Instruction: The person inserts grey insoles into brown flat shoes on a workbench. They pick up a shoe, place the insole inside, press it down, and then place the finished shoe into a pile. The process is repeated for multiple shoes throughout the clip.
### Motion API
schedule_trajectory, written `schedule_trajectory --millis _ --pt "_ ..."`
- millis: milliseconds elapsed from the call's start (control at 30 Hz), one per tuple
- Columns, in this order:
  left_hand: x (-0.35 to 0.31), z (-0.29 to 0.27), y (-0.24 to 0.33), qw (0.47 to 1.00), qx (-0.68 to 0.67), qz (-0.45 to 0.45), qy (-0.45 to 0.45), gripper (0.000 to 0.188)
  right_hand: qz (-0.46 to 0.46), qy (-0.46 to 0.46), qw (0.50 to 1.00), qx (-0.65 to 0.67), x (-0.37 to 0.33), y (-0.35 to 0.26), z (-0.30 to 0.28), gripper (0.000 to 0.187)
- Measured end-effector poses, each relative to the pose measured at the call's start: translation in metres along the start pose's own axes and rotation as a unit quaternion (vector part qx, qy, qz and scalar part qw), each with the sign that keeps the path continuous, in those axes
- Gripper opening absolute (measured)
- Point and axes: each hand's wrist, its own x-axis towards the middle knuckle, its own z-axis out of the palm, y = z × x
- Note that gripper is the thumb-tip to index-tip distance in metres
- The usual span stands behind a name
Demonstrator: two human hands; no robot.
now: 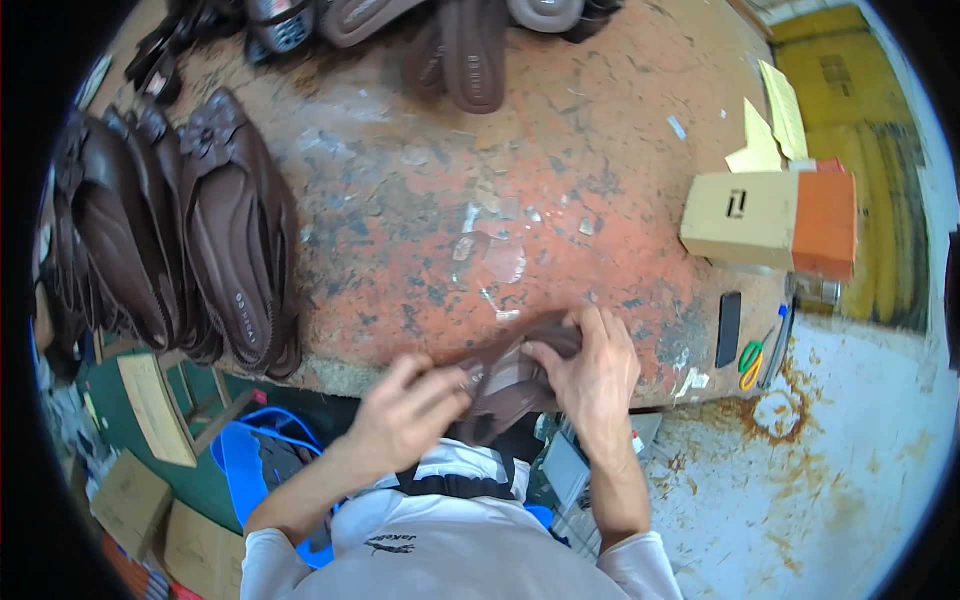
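A dark brown flat shoe (pixel 505 385) is held at the table's near edge, in front of my body. My right hand (pixel 597 370) grips one end of it, thumb pressed inside the opening and fingers around the outer side. At the other end my left hand (pixel 412 412) is beside the shoe, its fingers bent and smeared by motion. Whether those fingers grip the shoe I cannot tell. Part of the shoe is hidden behind the hands, and its upper looks folded or twisted.
Rows of brown flat shoes (pixel 232 250) stand at the left. More shoes and brown insoles (pixel 474 60) lie along the far side. At the right are a cardboard box (pixel 742 218), yellow papers (pixel 786 110), a black phone (pixel 729 329) and scissors (pixel 750 363). A blue bin (pixel 240 465) stands below left.
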Motion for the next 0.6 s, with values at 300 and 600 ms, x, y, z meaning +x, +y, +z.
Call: schedule_trajectory --millis 300,600 --pt "0.019 0.094 0.061 0.983 0.018 -0.105 -0.151 0.025 -0.027 -0.146 0.989 -0.016 -0.069 -0.044 -0.021 0.089" --pt "0.016 0.101 0.057 0.982 0.053 -0.075 -0.163 0.026 0.019 -0.105 0.991 -0.082 -0.054 -0.03 0.015 0.104"
